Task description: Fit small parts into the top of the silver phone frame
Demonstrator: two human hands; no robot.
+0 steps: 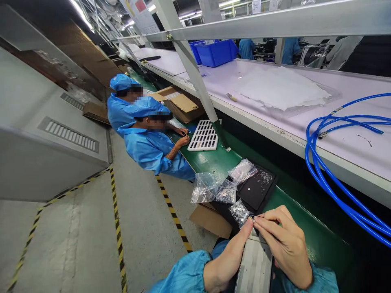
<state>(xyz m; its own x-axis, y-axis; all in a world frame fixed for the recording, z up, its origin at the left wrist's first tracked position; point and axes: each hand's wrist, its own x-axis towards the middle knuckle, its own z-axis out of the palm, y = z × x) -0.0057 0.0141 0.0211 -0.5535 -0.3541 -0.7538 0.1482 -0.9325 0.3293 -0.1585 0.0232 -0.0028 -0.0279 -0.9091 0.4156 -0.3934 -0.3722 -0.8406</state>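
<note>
Now, hands: together at the fingertips, left hand (229, 253) against right hand (284, 238); the right pinches a tiny part (253, 219), but the left's fingers are hidden, so I cannot tell its grip.
Part: at the meeting fingertips, near the far end of the pale block (255, 266); light, even pressure should suit it.
Bag: the nearest clear bag (240, 212) lies just beyond the fingers; best keep its film out of the pinch.
Tray: black tray (255, 190) with small loose bits; avoid knocking it.
</note>
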